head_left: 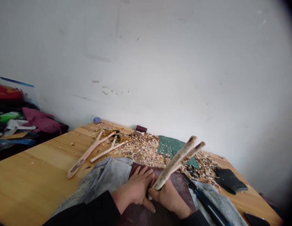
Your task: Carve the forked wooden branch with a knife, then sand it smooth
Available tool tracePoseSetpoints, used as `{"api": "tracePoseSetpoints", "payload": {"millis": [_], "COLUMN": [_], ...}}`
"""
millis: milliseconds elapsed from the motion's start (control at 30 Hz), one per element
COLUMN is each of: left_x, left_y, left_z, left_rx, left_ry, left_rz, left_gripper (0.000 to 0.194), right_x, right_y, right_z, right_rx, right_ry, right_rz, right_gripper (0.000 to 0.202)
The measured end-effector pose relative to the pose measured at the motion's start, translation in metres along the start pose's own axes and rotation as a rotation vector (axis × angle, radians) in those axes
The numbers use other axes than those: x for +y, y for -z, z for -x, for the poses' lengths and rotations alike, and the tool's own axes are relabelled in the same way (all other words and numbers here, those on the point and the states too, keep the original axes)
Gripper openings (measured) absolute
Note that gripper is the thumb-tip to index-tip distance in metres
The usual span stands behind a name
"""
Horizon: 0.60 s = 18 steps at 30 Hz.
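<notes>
My right hand (168, 196) is closed around the lower end of a peeled forked stick (173, 164), whose two prongs point up and away to the right. Fingers spread, my left hand (140, 186) lies flat on a dark brown leather-like sheet (187, 196), right beside the stick's base. Beneath the sheet is a grey cloth (108, 175) draped over the near table edge. To the right of my right hand, a long dark blue and black tool (207, 201) rests on the cloth; its kind is unclear.
Two more forked sticks, a larger one (89, 153) and a smaller one (108, 153), lie on the wooden table (30, 179). Wood shavings (147, 149), a green cloth (168, 146), a thread spool (141, 129) and scissors (194, 173) lie farther back. A black folded piece (230, 181) is at right.
</notes>
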State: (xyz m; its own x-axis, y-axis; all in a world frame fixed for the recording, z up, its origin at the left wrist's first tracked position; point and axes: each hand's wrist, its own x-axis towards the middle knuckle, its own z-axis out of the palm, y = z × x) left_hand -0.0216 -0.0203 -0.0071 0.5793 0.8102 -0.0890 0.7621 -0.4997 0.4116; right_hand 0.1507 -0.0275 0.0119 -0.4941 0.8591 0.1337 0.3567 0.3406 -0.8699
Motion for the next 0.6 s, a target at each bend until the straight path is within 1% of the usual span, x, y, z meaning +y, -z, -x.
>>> {"api": "tracePoseSetpoints", "payload": {"millis": [100,200,233,300,367,433,500,600], "left_x": [-0.001,-0.003,-0.004,-0.007,-0.010,-0.012,-0.012,-0.009], "left_y": [-0.001,-0.005,-0.007,-0.011,-0.014,-0.016,-0.016,-0.013], "left_z": [0.000,0.000,-0.001,-0.003,-0.006,-0.009,-0.010,-0.008], "left_rx": [0.006,0.019,0.026,0.029,0.018,0.001,-0.004,-0.006], "left_ry": [-0.005,-0.016,-0.019,-0.020,-0.012,-0.001,0.006,-0.002], "left_rz": [-0.008,-0.027,-0.032,-0.035,-0.033,-0.034,-0.040,-0.050], "left_gripper": [0.124,0.123,0.123,0.124,0.126,0.127,0.126,0.126], "right_x": [0.009,0.017,0.017,0.014,0.008,0.004,0.005,0.017], "right_y": [0.004,0.013,0.014,0.011,0.003,-0.007,-0.012,-0.005], "right_z": [-0.006,-0.004,0.000,0.008,0.016,0.020,0.019,0.012], "right_rx": [0.118,0.242,0.248,0.204,0.137,0.109,0.130,0.188], "right_ry": [-0.019,-0.071,-0.087,-0.109,-0.092,-0.044,0.017,0.082], "right_rz": [0.225,0.441,0.484,0.514,0.474,0.417,0.386,0.420], "right_gripper": [0.013,0.017,0.018,0.017,0.014,0.013,0.011,0.009]}}
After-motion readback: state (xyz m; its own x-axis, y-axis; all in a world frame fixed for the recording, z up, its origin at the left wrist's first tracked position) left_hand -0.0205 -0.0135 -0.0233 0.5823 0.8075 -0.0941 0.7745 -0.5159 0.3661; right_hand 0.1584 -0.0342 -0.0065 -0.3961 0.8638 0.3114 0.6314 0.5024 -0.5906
